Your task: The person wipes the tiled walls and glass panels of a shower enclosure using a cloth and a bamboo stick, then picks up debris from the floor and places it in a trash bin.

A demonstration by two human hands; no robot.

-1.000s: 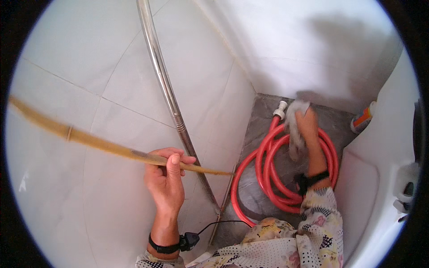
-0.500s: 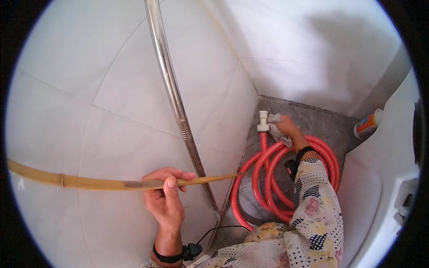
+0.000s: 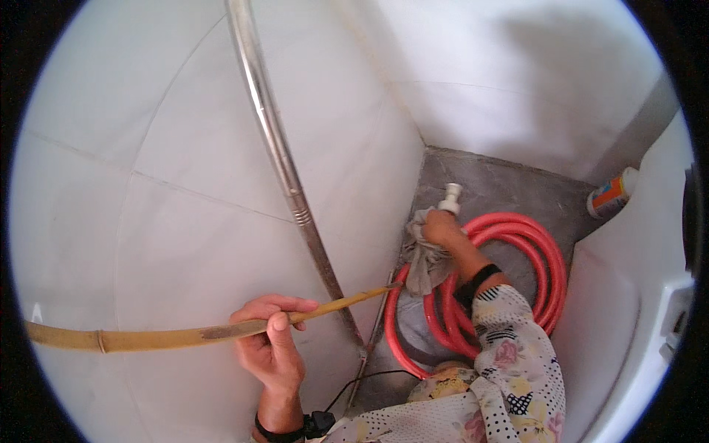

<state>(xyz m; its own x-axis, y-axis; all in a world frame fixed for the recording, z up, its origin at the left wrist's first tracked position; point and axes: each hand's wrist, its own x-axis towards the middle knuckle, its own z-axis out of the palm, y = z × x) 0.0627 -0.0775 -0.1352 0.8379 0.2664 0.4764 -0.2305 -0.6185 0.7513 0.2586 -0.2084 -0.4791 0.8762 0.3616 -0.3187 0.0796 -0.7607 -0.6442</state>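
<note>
My left hand [image 3: 270, 340] pinches a long yellow-brown bamboo stick [image 3: 159, 339] between thumb and fingers. The stick runs from the left rim across the tiled wall, and its thin end reaches the edge of a coiled red hose [image 3: 557, 277]. In my right hand [image 3: 443, 229] is a crumpled grey cloth [image 3: 427, 267], bunched beside the hose. Just past that hand the hose's white connector [image 3: 450, 198] sticks out. The hand hides the connector's lower part, so whether the fingers also touch it cannot be made out.
A shiny metal pole [image 3: 277, 148] leans along the pale wall on the left. At the right stand a bottle with an orange label [image 3: 609, 198] and a white curved casing [image 3: 617, 303]. A thin black cord [image 3: 377, 373] lies on the grey floor.
My right hand has moved left and nearer to me with the cloth, which now hangs over the hose's left side. The connector has tilted to the right. The bamboo stick sits slightly lower at its left end.
</note>
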